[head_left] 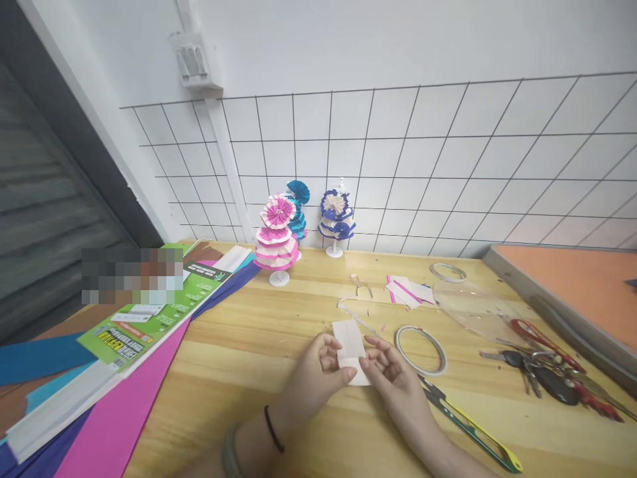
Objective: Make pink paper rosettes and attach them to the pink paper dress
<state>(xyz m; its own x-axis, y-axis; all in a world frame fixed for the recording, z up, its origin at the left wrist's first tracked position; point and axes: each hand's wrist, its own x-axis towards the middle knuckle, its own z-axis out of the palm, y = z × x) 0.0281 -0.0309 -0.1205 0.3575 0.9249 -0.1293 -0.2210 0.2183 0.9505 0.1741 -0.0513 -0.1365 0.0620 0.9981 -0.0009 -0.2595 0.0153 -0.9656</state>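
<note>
A small pale strip of crepe-like paper (349, 338) is held up just above the wooden table, with a crosswise fold or overlap near its lower end. My left hand (323, 365) pinches its left edge, the thumb lying across the lower part. On the right edge, my right hand (395, 375) grips the same strip between thumb and fingers. Right beside that hand lies a thin roll of tape (422, 350). A slim yellow-and-green tool with a dark tip (472, 428) rests by my right wrist. Cut white-and-pink paper pieces (408, 292) lie beyond the hands.
Ruffled paper figures on white stands, pink (277, 239) and purple (336, 216), stand by the wall; a teal one is partly hidden. Folded coloured papers (134, 411) cover the left side. Red-handled scissors (547, 343), keys (535, 375) and another tape roll (448, 272) lie right.
</note>
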